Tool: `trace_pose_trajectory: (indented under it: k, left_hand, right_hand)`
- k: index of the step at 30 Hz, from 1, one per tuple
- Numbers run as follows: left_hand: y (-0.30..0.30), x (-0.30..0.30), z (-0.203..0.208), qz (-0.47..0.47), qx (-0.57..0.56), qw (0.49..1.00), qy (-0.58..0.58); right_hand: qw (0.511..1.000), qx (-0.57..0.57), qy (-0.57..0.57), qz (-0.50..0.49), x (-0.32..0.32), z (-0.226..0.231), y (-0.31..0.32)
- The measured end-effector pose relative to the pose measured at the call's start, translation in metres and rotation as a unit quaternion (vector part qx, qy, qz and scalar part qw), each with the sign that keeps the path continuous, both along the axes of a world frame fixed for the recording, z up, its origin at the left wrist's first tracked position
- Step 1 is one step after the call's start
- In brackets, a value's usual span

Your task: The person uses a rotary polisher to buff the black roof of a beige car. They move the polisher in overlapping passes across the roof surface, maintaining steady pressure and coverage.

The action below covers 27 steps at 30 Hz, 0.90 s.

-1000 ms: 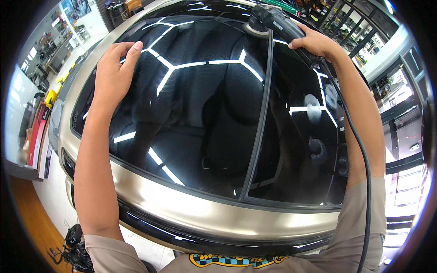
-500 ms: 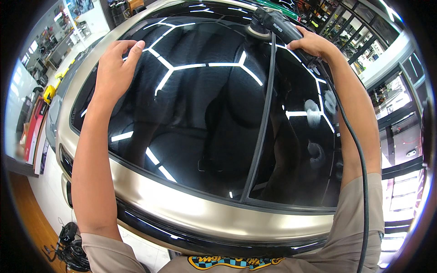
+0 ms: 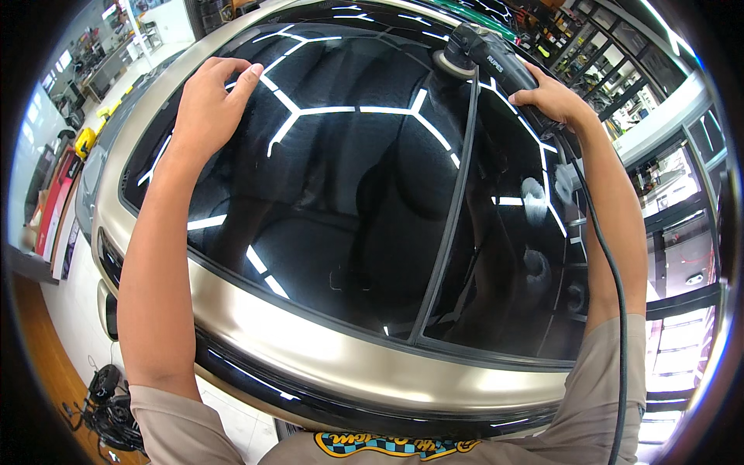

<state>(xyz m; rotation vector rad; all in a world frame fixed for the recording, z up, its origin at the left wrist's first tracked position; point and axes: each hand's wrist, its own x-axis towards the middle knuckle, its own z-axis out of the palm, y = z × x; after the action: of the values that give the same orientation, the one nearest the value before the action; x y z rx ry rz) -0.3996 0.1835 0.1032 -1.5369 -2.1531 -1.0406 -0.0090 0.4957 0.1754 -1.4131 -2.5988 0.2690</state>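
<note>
Right hand (image 3: 555, 96) is closed around the rear part of a black polisher (image 3: 504, 60), with the thumb on the near side; its other fingers are partly hidden. The polisher is at the far side of the glossy black panel (image 3: 333, 209) of a car, and its round pad (image 3: 451, 65) lies just left of a dark strip (image 3: 448, 240), which divides this panel. From the tool, a black cable (image 3: 614, 271) runs down along the right forearm. Left hand (image 3: 211, 102) is empty above the left part of the panel, its fingers loosely bent and apart from the thumb; I cannot tell if it touches the surface. Right of the strip, whitish smears (image 3: 535, 194) mark the panel. Gold-coloured bodywork (image 3: 302, 341) borders the near edge.
</note>
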Motion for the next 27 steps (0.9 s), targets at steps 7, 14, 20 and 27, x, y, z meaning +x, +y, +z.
trace_pose_trajectory:
  k: [7, 14, 20, 27]
  left_hand:
    - [-0.002, -0.001, -0.003, 0.002, -0.003, 1.000, 0.000]
    - [-0.002, -0.006, -0.002, -0.013, 0.007, 1.000, 0.010]
    - [-0.003, -0.009, 0.000, -0.018, -0.004, 1.000, -0.003]
    - [-0.005, -0.008, -0.007, 0.012, -0.019, 1.000, 0.009]
  right_hand:
    - [1.000, -0.001, -0.018, 0.001, -0.016, 0.002, 0.008]
    - [1.000, -0.023, 0.005, 0.010, -0.013, 0.008, -0.008]
    - [0.999, 0.012, -0.040, 0.013, -0.004, 0.004, -0.016]
    - [1.000, -0.011, 0.008, 0.022, -0.006, -0.002, -0.005]
